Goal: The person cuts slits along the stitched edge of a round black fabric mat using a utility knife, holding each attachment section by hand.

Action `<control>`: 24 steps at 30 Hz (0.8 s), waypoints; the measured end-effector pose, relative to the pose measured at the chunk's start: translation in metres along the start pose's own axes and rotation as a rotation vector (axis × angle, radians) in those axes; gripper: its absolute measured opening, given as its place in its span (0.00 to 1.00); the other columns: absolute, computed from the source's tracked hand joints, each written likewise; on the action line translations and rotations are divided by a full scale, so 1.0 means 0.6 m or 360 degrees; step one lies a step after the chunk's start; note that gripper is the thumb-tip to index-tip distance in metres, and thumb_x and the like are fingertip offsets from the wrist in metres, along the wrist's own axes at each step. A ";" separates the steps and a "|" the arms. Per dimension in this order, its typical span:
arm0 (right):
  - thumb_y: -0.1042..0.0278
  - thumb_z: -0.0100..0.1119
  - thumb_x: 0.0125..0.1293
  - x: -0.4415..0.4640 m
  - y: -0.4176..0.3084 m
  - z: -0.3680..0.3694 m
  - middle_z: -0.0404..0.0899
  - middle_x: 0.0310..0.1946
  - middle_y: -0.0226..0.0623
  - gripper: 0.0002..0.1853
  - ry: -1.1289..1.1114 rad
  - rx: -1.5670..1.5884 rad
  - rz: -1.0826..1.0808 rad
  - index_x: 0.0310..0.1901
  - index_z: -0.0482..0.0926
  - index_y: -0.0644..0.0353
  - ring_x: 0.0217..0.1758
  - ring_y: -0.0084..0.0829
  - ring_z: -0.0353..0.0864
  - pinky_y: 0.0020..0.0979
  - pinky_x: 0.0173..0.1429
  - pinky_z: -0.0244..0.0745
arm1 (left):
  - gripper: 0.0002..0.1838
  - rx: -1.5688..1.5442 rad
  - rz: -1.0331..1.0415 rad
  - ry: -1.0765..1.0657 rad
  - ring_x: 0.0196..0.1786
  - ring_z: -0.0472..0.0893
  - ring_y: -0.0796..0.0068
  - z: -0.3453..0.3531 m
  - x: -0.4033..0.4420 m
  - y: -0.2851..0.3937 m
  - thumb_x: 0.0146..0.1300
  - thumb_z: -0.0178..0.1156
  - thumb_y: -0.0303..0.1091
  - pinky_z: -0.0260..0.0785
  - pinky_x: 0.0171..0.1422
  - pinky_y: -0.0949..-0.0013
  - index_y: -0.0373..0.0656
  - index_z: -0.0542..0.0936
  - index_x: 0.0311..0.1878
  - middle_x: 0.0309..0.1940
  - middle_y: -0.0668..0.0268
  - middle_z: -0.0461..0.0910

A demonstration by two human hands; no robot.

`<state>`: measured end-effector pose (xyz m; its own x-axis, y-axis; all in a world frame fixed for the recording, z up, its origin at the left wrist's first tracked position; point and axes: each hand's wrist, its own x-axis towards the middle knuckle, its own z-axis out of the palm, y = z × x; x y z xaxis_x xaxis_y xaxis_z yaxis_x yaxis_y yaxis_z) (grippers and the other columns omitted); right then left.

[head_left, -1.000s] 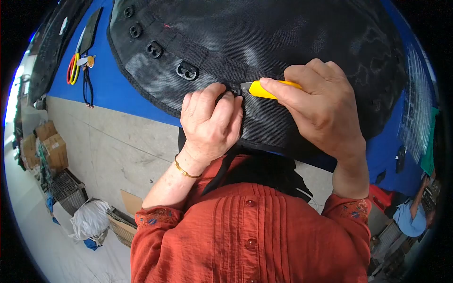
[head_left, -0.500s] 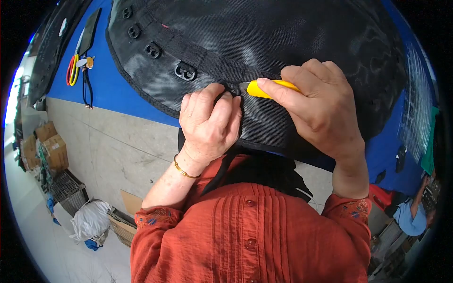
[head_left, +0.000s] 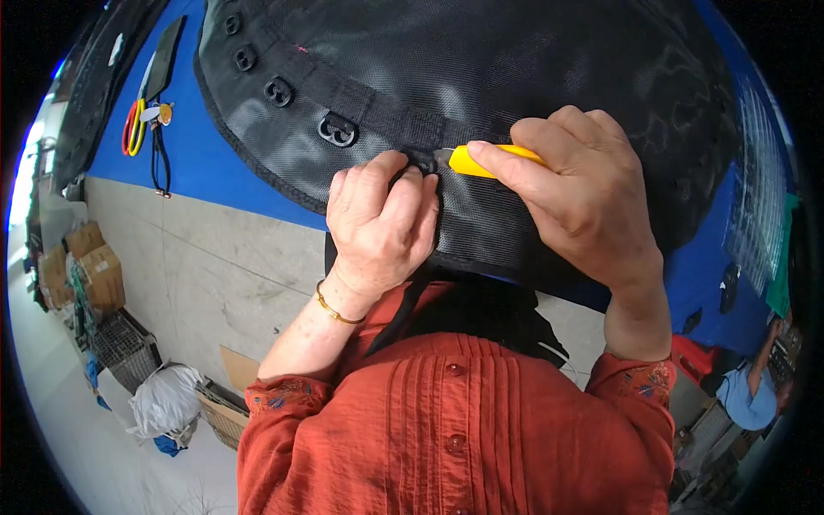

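Observation:
A large black mesh sheet (head_left: 481, 227) with a bound edge lies over the blue table. A black webbing strap (head_left: 378, 110) is sewn along it, with several black plastic buckles (head_left: 338, 129) in a row. My left hand (head_left: 383, 209) is closed, fingertips pinching a small black piece (head_left: 421, 161) at the strap; its exact shape is partly hidden by the fingers. My right hand (head_left: 579, 193) grips a yellow utility knife (head_left: 481, 161), thumb on top. The knife's tip points left and meets the black piece beside my left fingertips.
On the blue table (head_left: 249, 193) at left lie scissors (head_left: 135, 127) with red and yellow handles and a black cord. Cardboard boxes (head_left: 101, 279), a crate and a white sack (head_left: 167, 401) stand on the floor at left. Another person's blue garment (head_left: 745, 399) shows at far right.
Both hands and the knife stay almost where they were. The mesh sheet and the table items appear shifted very slightly in view.

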<state>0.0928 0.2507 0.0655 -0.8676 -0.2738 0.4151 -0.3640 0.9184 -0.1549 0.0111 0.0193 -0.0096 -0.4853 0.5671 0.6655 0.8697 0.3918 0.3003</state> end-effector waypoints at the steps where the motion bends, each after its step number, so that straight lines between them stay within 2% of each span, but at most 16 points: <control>1: 0.70 0.71 0.64 -0.001 -0.001 -0.002 0.80 0.39 0.25 0.17 0.0001 0.0002 -0.0004 0.55 0.95 0.48 0.39 0.30 0.78 0.36 0.46 0.70 | 0.12 -0.0006 -0.0004 0.0002 0.40 0.83 0.62 0.000 0.000 0.001 0.58 0.78 0.28 0.72 0.44 0.61 0.38 0.87 0.43 0.47 0.58 0.86; 9: 0.72 0.73 0.61 -0.004 0.002 0.003 0.82 0.41 0.25 0.20 0.0028 0.0013 -0.0018 0.55 0.94 0.48 0.39 0.30 0.78 0.36 0.46 0.70 | 0.12 0.0002 -0.0009 -0.0024 0.40 0.83 0.63 -0.001 0.000 0.002 0.58 0.77 0.29 0.72 0.45 0.61 0.38 0.87 0.43 0.47 0.58 0.85; 24: 0.71 0.73 0.63 -0.002 0.002 0.005 0.81 0.40 0.25 0.18 0.0009 0.0025 -0.0007 0.55 0.94 0.47 0.39 0.30 0.78 0.36 0.46 0.70 | 0.12 0.0006 -0.0012 -0.0022 0.40 0.83 0.62 0.000 -0.001 0.001 0.58 0.77 0.28 0.72 0.45 0.61 0.38 0.87 0.44 0.47 0.58 0.85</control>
<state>0.0922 0.2512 0.0622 -0.8641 -0.2761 0.4209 -0.3731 0.9126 -0.1672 0.0118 0.0192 -0.0101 -0.4933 0.5738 0.6538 0.8655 0.3991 0.3027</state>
